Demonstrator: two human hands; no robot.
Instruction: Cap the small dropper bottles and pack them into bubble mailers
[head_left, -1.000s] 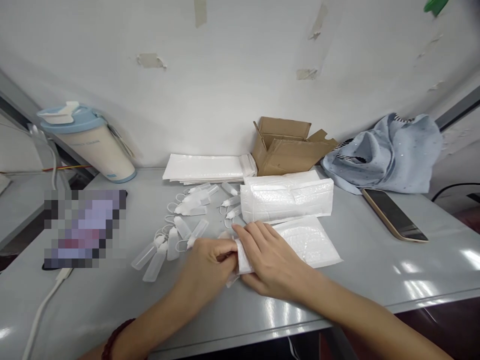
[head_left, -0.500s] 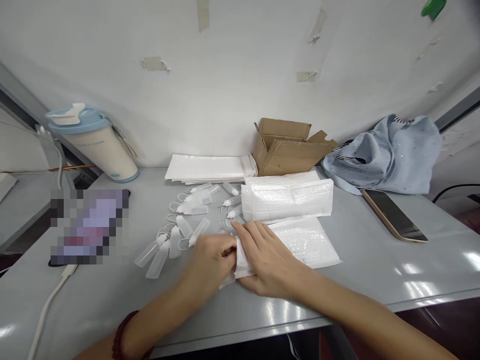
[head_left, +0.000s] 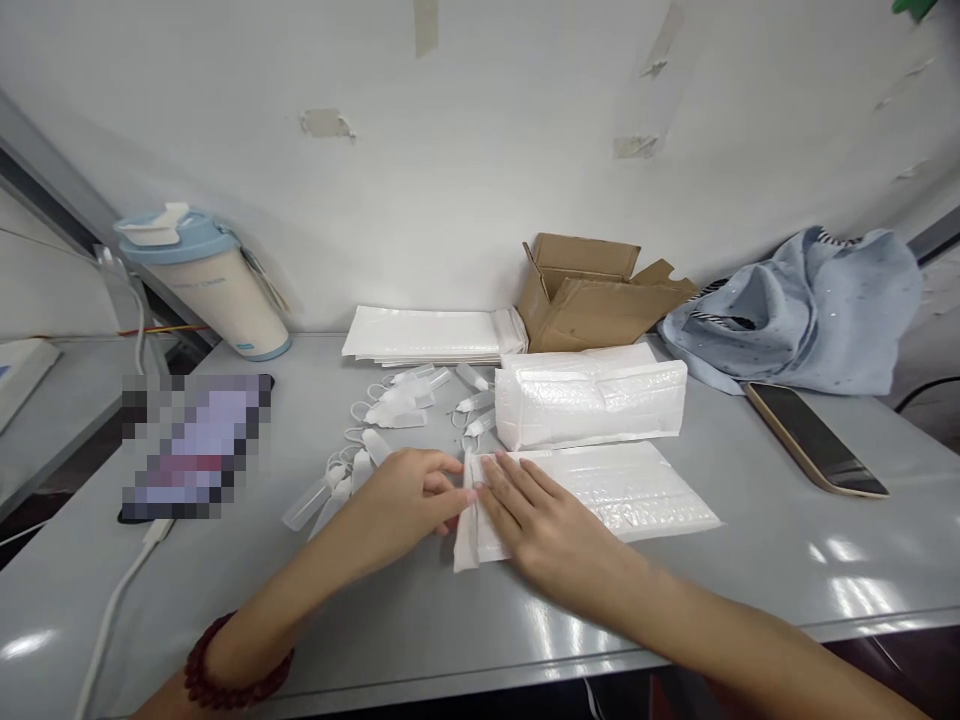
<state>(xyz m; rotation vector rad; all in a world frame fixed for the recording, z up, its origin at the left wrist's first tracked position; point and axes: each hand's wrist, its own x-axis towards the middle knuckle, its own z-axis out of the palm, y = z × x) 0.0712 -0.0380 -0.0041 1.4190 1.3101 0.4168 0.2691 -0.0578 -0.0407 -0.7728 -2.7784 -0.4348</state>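
A white bubble mailer (head_left: 645, 490) lies flat on the grey table in front of me, its left end folded over into a narrow flap. My right hand (head_left: 551, 520) rests flat on the mailer beside that fold, fingers stretched out. At the folded edge is my left hand (head_left: 409, 500); its thumb touches the flap, the index finger is apart from the thumb, and the other fingers are partly curled. Small clear squeeze bottles (head_left: 401, 410) with white tips and loops are scattered behind my left hand, which hides some of them. More bubble mailers (head_left: 592, 400) lie just behind the flat one.
A stack of white mailers (head_left: 427, 332) and an open cardboard box (head_left: 600, 305) stand by the wall. To the left are a tumbler (head_left: 217, 290) and a phone on a cable (head_left: 116, 600). A blue cloth bag (head_left: 802, 310) and another phone (head_left: 814, 440) lie right.
My left hand has loosened from the mailer's left end, its thumb and index finger now apart. The end is now folded flatter. My right hand has flattened on the mailer. The view has shifted slightly.
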